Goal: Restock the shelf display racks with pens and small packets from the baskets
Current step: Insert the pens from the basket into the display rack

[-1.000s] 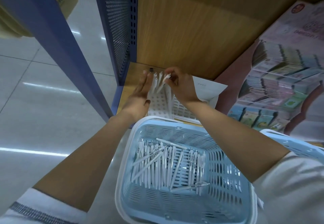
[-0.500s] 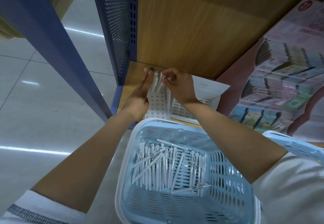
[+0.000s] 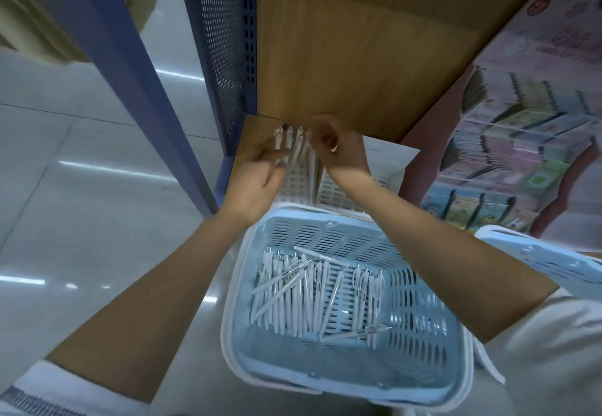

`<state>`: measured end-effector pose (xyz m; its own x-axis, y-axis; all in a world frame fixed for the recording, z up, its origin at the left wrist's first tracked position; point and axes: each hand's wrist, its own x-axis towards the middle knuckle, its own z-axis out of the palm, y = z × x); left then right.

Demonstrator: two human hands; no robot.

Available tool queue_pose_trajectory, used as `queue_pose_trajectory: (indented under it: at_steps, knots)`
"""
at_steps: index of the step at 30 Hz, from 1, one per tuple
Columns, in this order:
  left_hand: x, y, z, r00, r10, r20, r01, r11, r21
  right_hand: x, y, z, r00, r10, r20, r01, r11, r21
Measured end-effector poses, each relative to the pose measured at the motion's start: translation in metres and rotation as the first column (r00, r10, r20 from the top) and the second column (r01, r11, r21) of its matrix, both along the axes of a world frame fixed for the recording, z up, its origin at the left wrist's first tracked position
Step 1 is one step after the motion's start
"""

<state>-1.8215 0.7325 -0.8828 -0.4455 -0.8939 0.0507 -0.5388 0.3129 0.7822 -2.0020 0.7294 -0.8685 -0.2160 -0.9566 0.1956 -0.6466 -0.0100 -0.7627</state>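
Left hand [image 3: 257, 181] lies with fingers [image 3: 268, 155] straight and loose against the left flank of the white rack [image 3: 294, 184] on the wooden shelf [image 3: 252, 127]; it grips nothing. Rack pens [image 3: 290, 138] stand in a short row, clip ends up, leaning toward the back panel. Right hand [image 3: 338, 155] sits just right of that row, fingers curled at the nearest pen top; blur hides whether they pinch it. Supply: loose pens [image 3: 303, 298] in the blue basket [image 3: 325, 217], below the rack, nearer the body, between the forearms, long axes mostly running toward the shelf. Judgement: the next pick means drawing a hand back and down, likelier the right, since the left steadies the rack.
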Motion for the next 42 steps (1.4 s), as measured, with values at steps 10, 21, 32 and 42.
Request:
queue_pose_trajectory:
  at_steps: [10,21,32,42]
  knots:
    - [0.038,0.063,-0.003,0.92,-0.284,0.27,0.312,0.948,-0.067,0.035,0.143,-0.017,0.917,0.193,0.349,-0.306,0.902,0.306]
    - [0.032,0.074,-0.006,0.952,-0.167,0.256,0.203,0.972,-0.119,0.046,0.164,-0.112,0.98,-0.116,0.16,-0.049,0.644,0.764]
    - [0.032,0.075,-0.002,0.959,-0.163,0.232,0.192,0.975,-0.11,0.076,0.155,-0.118,0.902,-0.304,0.307,-0.012,0.692,0.721]
    - [0.032,0.076,-0.002,0.96,-0.154,0.234,0.185,0.976,-0.112,0.082,0.154,-0.114,0.878,-0.271,0.395,-0.108,0.69,0.715]
